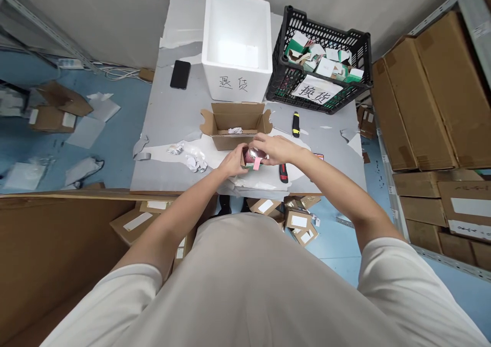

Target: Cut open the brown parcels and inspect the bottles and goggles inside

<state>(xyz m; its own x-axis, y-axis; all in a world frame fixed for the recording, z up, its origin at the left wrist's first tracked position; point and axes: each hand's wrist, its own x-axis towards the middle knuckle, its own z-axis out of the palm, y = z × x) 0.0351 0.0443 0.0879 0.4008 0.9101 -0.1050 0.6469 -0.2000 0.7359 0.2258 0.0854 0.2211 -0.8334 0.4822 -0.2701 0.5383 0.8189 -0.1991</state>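
Note:
Near the table's front edge, my left hand [233, 161] is closed around the side of a small box with a pinkish inside and a bit of green at its lower edge. My right hand [273, 150] grips a round, shiny pink-and-silver item [253, 154] at the box's mouth, and a pink tab [257, 163] hangs from it. Whether the item is partly inside the box I cannot tell. Just beyond my hands stands an open cardboard box [240, 116] with crumpled white paper [235, 130] in it. A red-and-black cutter [283, 173] lies beside my right hand.
At the back stand a white foam box [237, 78] and a black crate [322, 104] holding several small green-and-white boxes. A phone [180, 74], a yellow-and-black cutter [295, 125] and crumpled paper [196, 161] lie on the table. Cartons [418, 101] fill the shelf at right.

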